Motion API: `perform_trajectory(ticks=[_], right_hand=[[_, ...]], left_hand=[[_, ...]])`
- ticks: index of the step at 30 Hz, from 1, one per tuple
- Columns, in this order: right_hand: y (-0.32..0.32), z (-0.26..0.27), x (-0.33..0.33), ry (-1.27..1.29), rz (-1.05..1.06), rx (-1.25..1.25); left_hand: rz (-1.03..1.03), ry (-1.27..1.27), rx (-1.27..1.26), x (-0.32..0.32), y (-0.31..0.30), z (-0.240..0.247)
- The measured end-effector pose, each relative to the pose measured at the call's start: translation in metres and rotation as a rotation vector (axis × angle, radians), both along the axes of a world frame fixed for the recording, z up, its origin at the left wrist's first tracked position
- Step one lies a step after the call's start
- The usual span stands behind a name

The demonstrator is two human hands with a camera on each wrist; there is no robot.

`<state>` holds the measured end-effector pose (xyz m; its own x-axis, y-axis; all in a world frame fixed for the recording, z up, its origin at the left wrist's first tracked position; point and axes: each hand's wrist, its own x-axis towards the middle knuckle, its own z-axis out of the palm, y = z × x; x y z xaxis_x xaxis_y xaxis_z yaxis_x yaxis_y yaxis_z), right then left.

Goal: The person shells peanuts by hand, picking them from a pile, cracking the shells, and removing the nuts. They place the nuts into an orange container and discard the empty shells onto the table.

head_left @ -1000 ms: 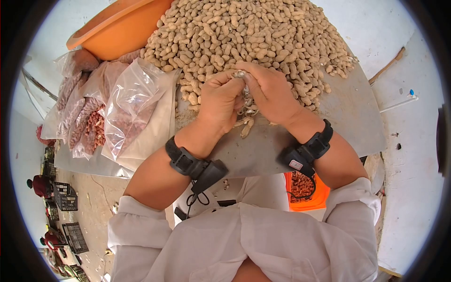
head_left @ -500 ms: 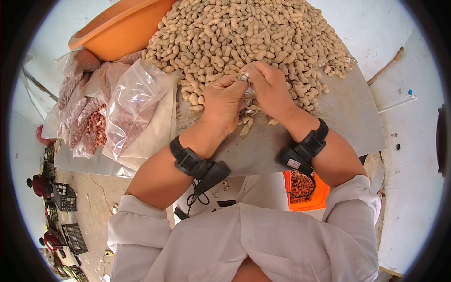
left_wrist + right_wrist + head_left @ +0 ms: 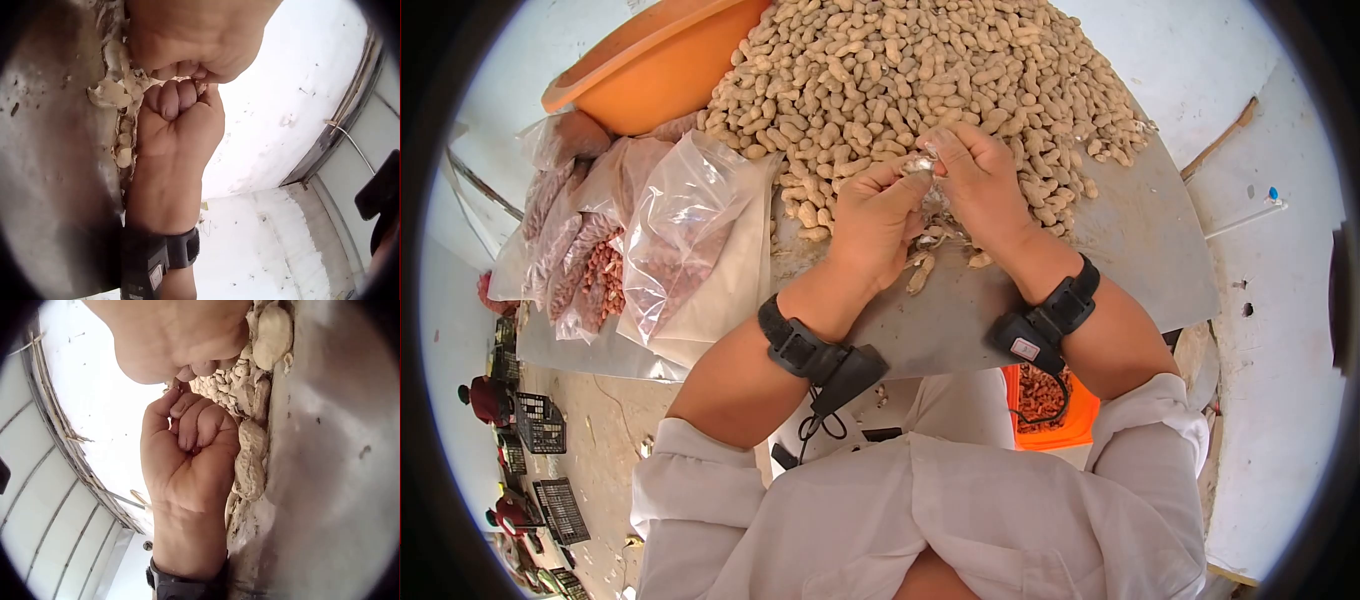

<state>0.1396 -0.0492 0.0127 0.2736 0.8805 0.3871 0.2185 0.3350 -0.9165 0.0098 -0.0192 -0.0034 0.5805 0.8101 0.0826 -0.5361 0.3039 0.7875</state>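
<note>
A cracked peanut [image 3: 918, 164] with pale shell sits between the fingertips of both hands, over the near edge of the peanut heap [image 3: 940, 75]. My left hand [image 3: 872, 222] pinches it with thumb and forefinger. In the right wrist view the other fingers of this left hand [image 3: 197, 440] curl into the palm, with a bit of red showing under them. My right hand [image 3: 988, 192] pinches at the peanut from the other side; its remaining fingers are curled in the left wrist view. Broken shells [image 3: 112, 94] lie on the table below the hands.
Clear bags of red kernels [image 3: 585, 250] and an orange basin [image 3: 665, 65] stand on the left of the metal table [image 3: 920, 325]. Below its front edge is an orange-red container [image 3: 1080, 415] of red kernels. Black crates [image 3: 540, 425] and people are at far left.
The fingertips of the two hands have come slightly apart, and more pale shell shows between them. The right hand has shifted a little up and to the right.
</note>
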Motion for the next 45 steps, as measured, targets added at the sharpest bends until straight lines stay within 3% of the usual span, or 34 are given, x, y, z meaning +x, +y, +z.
perform_trajectory(ticks=[5,8,11,23,32,35,38,41,44,45], right_hand=[[-0.002,0.005,0.005,-0.227,-0.154,0.176],[0.001,0.002,0.011,-0.261,-0.172,0.230],[-0.001,0.004,0.013,-0.286,-0.187,0.198],[0.000,0.002,0.011,-0.407,-0.171,0.266],[-0.010,0.007,-0.008,-0.563,-0.085,0.154],[-0.012,0.010,-0.009,-0.455,-0.068,0.150],[-0.003,0.005,0.006,-0.416,-0.140,0.194],[-0.010,0.026,0.021,-0.375,0.077,-0.039],[-0.011,0.028,0.031,-0.360,0.080,-0.110],[-0.008,0.028,0.037,-0.460,0.065,-0.126]], left_hand=[[0.053,-0.015,-0.094,-0.005,-0.002,0.007],[-0.007,-0.010,-0.012,-0.011,-0.003,0.008],[-0.040,0.196,0.105,-0.012,-0.012,0.017],[0.126,0.173,0.352,-0.013,-0.008,0.014],[-0.132,0.036,-0.163,-0.004,-0.002,0.012],[-0.150,-0.001,-0.256,-0.005,0.001,0.010],[-0.122,-0.040,-0.280,-0.008,0.007,0.007],[-0.145,-0.169,-0.301,-0.014,0.012,0.009],[-0.189,-0.224,-0.307,-0.018,0.017,0.008],[-0.194,-0.218,-0.307,-0.018,0.017,0.007]])
